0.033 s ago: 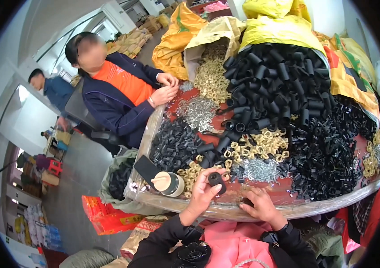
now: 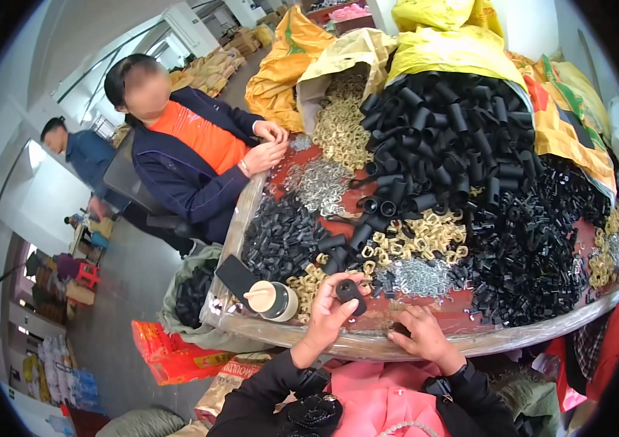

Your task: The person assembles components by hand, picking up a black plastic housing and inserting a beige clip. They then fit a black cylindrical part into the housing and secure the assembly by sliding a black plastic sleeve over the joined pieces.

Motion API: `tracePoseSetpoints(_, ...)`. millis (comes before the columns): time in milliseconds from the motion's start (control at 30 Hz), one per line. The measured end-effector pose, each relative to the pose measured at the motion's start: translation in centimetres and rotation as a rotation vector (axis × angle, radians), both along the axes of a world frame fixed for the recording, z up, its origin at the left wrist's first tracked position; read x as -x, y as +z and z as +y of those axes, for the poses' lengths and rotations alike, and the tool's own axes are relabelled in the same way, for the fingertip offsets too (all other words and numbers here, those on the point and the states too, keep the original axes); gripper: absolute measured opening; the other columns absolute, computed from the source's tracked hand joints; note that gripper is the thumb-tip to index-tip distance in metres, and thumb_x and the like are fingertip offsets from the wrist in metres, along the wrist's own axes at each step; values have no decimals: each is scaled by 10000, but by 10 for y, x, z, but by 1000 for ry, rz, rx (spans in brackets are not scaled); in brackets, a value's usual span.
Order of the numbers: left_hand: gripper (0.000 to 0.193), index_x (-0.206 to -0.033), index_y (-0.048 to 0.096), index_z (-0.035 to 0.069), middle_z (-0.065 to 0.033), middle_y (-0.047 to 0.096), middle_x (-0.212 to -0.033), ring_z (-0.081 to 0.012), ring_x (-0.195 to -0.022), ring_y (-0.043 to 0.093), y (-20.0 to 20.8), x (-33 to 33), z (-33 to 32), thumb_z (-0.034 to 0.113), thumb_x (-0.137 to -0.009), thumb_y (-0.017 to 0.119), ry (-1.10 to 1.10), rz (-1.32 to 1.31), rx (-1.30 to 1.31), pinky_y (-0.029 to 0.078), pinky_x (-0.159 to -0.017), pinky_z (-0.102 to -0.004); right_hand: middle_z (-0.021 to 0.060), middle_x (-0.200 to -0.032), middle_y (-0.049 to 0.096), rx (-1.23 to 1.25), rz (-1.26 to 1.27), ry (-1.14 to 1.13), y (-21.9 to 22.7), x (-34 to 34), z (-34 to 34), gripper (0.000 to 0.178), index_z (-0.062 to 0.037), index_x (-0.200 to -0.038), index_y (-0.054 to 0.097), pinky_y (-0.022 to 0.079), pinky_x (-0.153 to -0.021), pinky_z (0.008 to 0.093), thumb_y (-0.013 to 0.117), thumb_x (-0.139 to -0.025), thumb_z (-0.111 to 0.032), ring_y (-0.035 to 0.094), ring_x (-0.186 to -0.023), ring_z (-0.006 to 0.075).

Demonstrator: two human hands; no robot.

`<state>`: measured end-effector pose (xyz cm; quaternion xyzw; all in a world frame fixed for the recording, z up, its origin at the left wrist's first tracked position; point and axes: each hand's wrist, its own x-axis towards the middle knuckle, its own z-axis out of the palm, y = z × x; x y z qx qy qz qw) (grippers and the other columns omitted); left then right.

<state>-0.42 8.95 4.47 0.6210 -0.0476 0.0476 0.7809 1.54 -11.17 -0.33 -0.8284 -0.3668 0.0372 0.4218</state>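
Note:
Between the thumb and fingers of my left hand (image 2: pixel 327 315) is a short black plastic tube (image 2: pixel 351 297), held tilted above the near edge of the table, with a round hole showing in its end. My right hand (image 2: pixel 423 331) rests by the table's edge, its fingers curled down toward the thumb. Something dark shows under those fingers, too hidden to name. Just beyond my hands lie a pile of cream-coloured rings (image 2: pixel 417 240), a heap of small silvery metal pieces (image 2: pixel 420 278) and a broad heap of small black clips (image 2: pixel 524 255).
Larger black tubes (image 2: pixel 444 138) spill from a yellow sack (image 2: pixel 455 54). Left of my hands stand a lidded jar (image 2: pixel 274 300) and a dark phone-like slab (image 2: pixel 237 277). Across the table's left corner sits a co-worker (image 2: pixel 189 146), hands together; another person (image 2: pixel 91 164) stands behind.
The person standing in the background has shifted slightly. The whole view has moved a little; my hands keep nearly the same pose, with the black tube still in the left.

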Motion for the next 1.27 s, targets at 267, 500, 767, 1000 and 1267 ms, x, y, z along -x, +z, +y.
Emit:
tracePoseSetpoints(267, 407, -1108, 430, 12, -129, 503, -1082, -181, -927, 517, -7, -3, 0, 72, -730, 569, -27, 40, 1, 432, -807, -313, 125, -973, 536, -34, -31, -22, -10, -1, -1, 380, -72, -1044, 511, 372, -765, 408, 555, -751, -309, 506, -917, 285)
tracePoseSetpoints(500, 423, -1101, 445, -3, -103, 518, -992, -174, -864, 515, -9, -2, -13, 74, -705, 573, 13, -3, 54, 402, -829, -315, 108, -833, 554, -153, -107, -54, -28, -7, 6, 286, -62, -962, 519, 416, -682, 389, 561, -737, -233, 539, -821, 282)
tracePoseSetpoints(767, 446, -1095, 460, -28, -92, 543, -948, -141, -868, 521, -27, -3, -43, 60, -688, 617, -273, 221, -66, 411, -800, -269, 94, -819, 529, -596, 6, -253, -1, 8, -15, 246, -41, -969, 521, 421, -654, 327, 566, -749, -140, 534, -785, 255)
tracePoseSetpoints(1000, 465, -1127, 429, -48, -79, 534, -979, -134, -878, 521, -28, -10, -49, 39, -705, 603, -469, 262, -69, 408, -793, -236, 102, -835, 504, -625, -185, -57, 13, 4, -18, 302, -34, -1017, 512, 422, -608, 318, 570, -751, -163, 522, -728, 260)
tracePoseSetpoints(1267, 586, -1216, 361, -27, -104, 525, -1030, -150, -931, 515, -51, -8, -50, 133, -728, 642, -466, 255, -48, 400, -828, -263, 115, -874, 511, -511, 27, -82, 4, 6, -22, 320, -55, -1035, 511, 417, -683, 316, 576, -752, -189, 522, -813, 246)
